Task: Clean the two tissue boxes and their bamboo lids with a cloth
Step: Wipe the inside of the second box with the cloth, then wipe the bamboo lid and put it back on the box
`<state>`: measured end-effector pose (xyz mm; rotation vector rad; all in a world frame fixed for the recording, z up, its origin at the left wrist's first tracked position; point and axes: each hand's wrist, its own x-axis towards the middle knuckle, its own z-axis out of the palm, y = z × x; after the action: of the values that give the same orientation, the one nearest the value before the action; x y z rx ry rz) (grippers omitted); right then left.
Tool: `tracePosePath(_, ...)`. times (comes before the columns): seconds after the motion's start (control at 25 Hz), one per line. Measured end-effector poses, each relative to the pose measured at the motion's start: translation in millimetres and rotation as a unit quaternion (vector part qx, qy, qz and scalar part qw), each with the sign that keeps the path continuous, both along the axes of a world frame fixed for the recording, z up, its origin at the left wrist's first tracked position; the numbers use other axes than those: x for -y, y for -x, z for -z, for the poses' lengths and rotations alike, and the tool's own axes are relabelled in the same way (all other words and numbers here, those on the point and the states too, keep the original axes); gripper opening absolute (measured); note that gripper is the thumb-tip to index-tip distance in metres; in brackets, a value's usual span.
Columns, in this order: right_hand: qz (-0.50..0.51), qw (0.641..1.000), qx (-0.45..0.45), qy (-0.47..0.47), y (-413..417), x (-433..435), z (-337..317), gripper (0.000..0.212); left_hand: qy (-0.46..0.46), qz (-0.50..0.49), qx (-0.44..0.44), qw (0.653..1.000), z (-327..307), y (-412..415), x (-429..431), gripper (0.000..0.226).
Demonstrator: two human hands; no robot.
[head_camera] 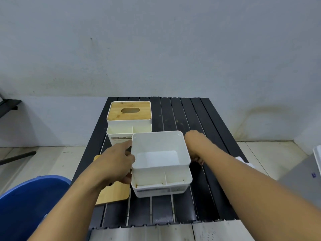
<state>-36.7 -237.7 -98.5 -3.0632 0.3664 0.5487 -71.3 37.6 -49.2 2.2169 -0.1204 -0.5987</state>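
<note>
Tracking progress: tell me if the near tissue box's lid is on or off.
Off: near tissue box is open-topped; a bamboo lid lies beside it.

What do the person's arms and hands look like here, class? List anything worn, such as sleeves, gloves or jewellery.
Both arms, the left arm and the right arm, are bare as far as the frame shows: no sleeves. The left hand and right hand wear no gloves, and neither wrist shows a watch or bracelet. No rings show, though the white tissue box hides some fingers.

On my feed, a black slatted desk [182, 115] bears a lidded tissue box [121, 134], an open tissue box [161, 188] and a loose bamboo lid [112, 193].
</note>
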Motion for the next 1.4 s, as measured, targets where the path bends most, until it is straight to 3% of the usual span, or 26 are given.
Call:
tracePosePath(0.16, 0.011, 0.999, 0.047, 0.003, 58, -10, 19, 0.035, 0.026, -0.049, 0.03, 0.998, 9, 2, -1, 0.04)
tracePosePath(0.32, 0.025, 0.999, 0.037, 0.009, 115, -29, 21, 0.047, 0.057, -0.099, 0.083, 0.99, 10, 10, 0, 0.041)
tracePosePath(0.52, 0.038, 0.998, 0.048, 0.0, 158, -40, 20, 0.043, 0.084, -0.086, 0.107, 0.987, 13, 26, 5, 0.04)
tracePosePath(0.8, 0.098, 0.975, 0.059, -0.193, 175, -35, -4, 0.069, 0.078, -0.074, 0.115, 0.988, 21, 22, 6, 0.046)
tracePosePath(0.88, 0.077, 0.974, 0.122, -0.175, 175, -29, -17, 0.063, 0.064, -0.067, 0.119, 0.989, 23, 19, 7, 0.047)
tracePosePath(1.0, 0.121, 0.952, 0.279, -0.02, 167, -8, -34, 0.054, 0.055, -0.065, 0.116, 0.99, 25, 16, 8, 0.047)
tracePosePath(1.08, 0.204, 0.953, 0.221, 0.026, 162, 14, -29, 0.066, 0.051, -0.067, 0.121, 0.989, 27, 15, 8, 0.048)
tracePosePath(1.2, 0.293, 0.955, 0.053, -0.021, 157, 31, -5, 0.09, 0.046, -0.072, 0.126, 0.988, 27, 15, 8, 0.048)
tracePosePath(1.4, 0.302, 0.95, 0.074, -0.041, 153, 35, 7, 0.08, 0.046, -0.068, 0.128, 0.988, 25, 20, 6, 0.048)
